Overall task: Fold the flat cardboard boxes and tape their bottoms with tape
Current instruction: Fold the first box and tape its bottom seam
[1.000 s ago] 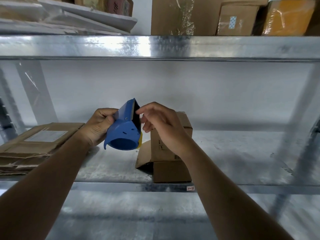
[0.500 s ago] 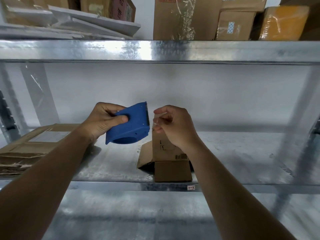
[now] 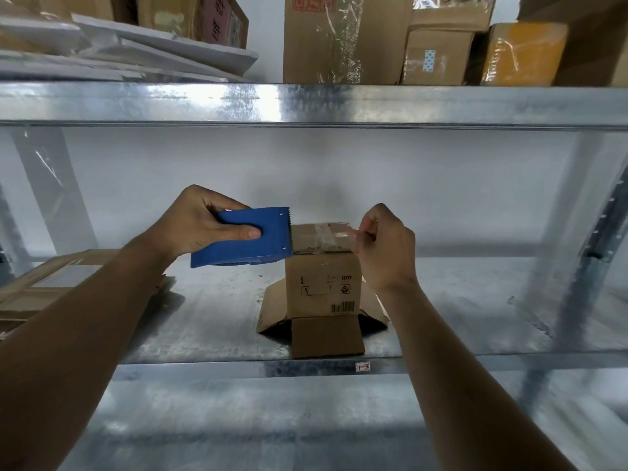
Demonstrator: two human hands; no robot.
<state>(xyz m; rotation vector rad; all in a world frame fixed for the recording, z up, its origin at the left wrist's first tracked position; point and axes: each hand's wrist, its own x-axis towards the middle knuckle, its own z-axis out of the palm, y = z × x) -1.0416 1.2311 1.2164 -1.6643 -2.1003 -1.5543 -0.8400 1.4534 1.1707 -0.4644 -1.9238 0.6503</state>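
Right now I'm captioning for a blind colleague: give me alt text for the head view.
A left hand holds a blue tape dispenser while the right hand pinches clear tape stretched over a small cardboard box on a metal shelf.

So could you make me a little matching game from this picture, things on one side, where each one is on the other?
Things:
1. tape dispenser
2. small box
3. flat cardboard
4. strip of tape

Places:
A. far left on the shelf
B. stretched over the small box's top
C. in the left hand
D. middle of the shelf, flaps spread below

Pairs: 1-C, 2-D, 3-A, 4-B
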